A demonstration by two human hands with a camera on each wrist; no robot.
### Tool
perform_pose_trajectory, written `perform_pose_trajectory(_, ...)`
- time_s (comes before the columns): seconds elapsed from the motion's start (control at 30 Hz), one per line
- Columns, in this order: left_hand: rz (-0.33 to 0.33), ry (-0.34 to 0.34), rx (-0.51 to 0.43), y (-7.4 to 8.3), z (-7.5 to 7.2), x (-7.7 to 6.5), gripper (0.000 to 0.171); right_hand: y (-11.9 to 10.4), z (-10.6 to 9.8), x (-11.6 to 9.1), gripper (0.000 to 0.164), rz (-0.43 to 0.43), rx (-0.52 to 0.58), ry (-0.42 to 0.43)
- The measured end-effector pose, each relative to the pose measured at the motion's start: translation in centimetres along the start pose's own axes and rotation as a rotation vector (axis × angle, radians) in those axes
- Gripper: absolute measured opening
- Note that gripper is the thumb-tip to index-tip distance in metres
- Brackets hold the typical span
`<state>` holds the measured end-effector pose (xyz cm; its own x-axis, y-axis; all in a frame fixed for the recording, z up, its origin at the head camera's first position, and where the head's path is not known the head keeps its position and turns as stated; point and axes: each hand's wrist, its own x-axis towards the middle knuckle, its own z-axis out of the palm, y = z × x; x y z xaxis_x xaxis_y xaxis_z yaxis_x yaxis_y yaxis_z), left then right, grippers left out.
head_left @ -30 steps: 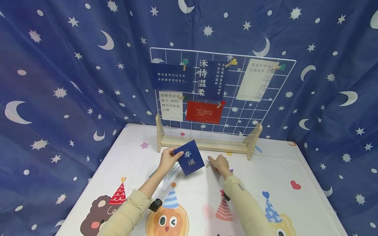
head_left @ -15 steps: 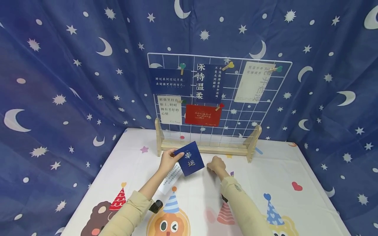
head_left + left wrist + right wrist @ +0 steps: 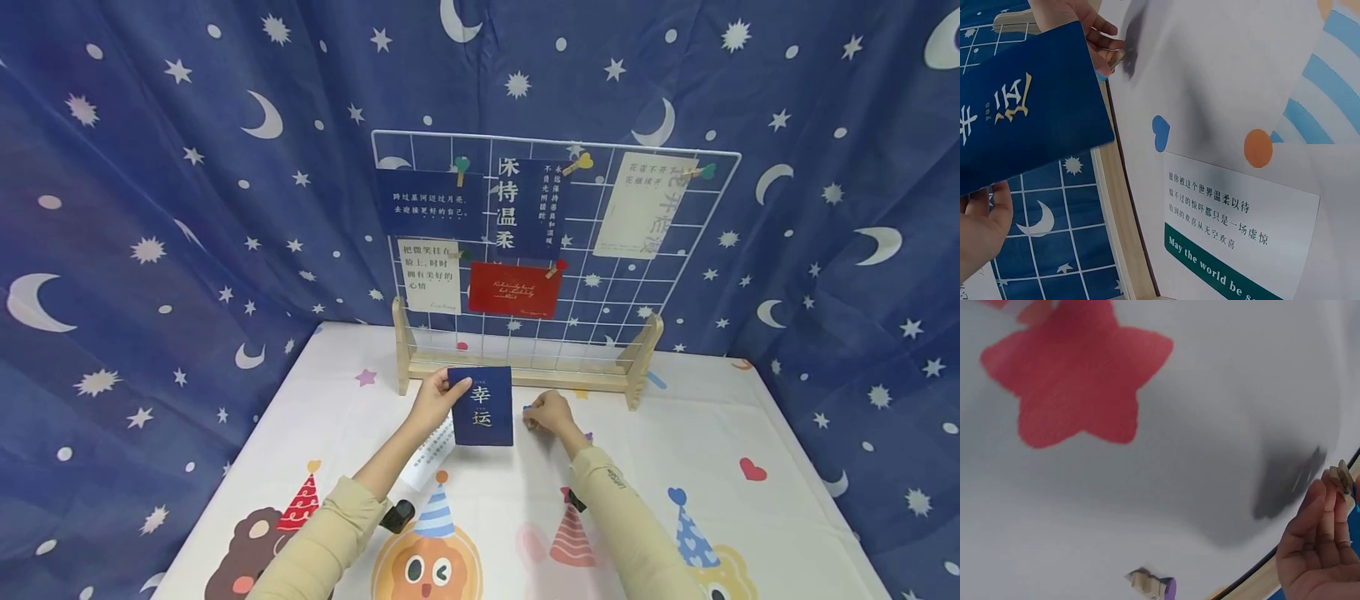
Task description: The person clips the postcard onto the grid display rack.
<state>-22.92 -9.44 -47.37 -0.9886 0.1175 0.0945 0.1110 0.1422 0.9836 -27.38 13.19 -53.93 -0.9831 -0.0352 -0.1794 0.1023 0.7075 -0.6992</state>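
My left hand (image 3: 435, 402) grips the left edge of a dark blue card (image 3: 482, 421) with large characters, held up over the table in front of the rack. To its right, my right hand (image 3: 549, 412) pinches a small wooden clothespin (image 3: 1340, 477) with a blue part at its end. In the left wrist view that clothespin (image 3: 1117, 59) sits at the right hand's fingertips, close beyond the card's corner. Below the left hand lies a white card (image 3: 1241, 219) with a green band, flat on the table. Another clothespin (image 3: 1149, 584), with a purple end, lies near the right hand.
A white wire grid rack (image 3: 558, 333) on wooden feet stands at the back. Clothespins with coloured hearts hold several cards on it, among them a red card (image 3: 513, 290) and a white card (image 3: 645, 204). The tablecloth (image 3: 675, 450) carries printed cartoon figures; a blue starry curtain hangs behind.
The left hand has turned the blue card from tilted to nearly straight. At the right hand's fingertips, the clothespin's blue end has come into view.
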Motion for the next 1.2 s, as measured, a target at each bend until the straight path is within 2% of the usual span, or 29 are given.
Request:
perform_pose_trajectory(0.23,-0.011,-0.030,0.022,0.5,0.2,0.1,0.030,0.4,-0.2,0.4,0.018,0.019,0.043,0.016)
perform_pose_trajectory(0.33,-0.015,-0.038,0.050,0.5,0.3,0.3,0.033,1.0,-0.1,1.1,0.017,0.000,0.071,0.016)
perform_pose_trajectory(0.37,-0.017,-0.040,0.057,0.5,0.4,0.4,0.034,2.3,0.4,2.1,0.018,-0.061,0.104,0.019)
perform_pose_trajectory(0.43,-0.022,-0.040,0.057,0.5,0.5,0.5,0.035,2.5,0.3,2.3,0.017,-0.085,0.117,0.008)
perform_pose_trajectory(0.57,-0.017,-0.023,0.048,0.4,0.6,0.9,0.034,2.1,-0.2,1.5,0.015,-0.099,0.173,-0.002)
perform_pose_trajectory(0.6,-0.013,-0.015,0.050,0.4,0.6,0.9,0.033,0.9,-0.8,0.3,0.013,-0.047,0.160,0.000)
perform_pose_trajectory(0.73,-0.025,0.019,0.052,0.5,0.7,1.1,0.033,0.6,-1.4,-0.7,0.012,-0.079,0.159,0.031)
perform_pose_trajectory(1.0,0.010,0.092,0.115,1.4,1.0,1.2,0.028,0.8,-2.0,-1.4,0.013,-0.118,0.137,0.044)
perform_pose_trajectory(1.2,0.042,0.115,0.171,2.1,1.5,1.6,0.017,1.0,-2.5,-1.7,0.010,-0.134,0.123,0.050)
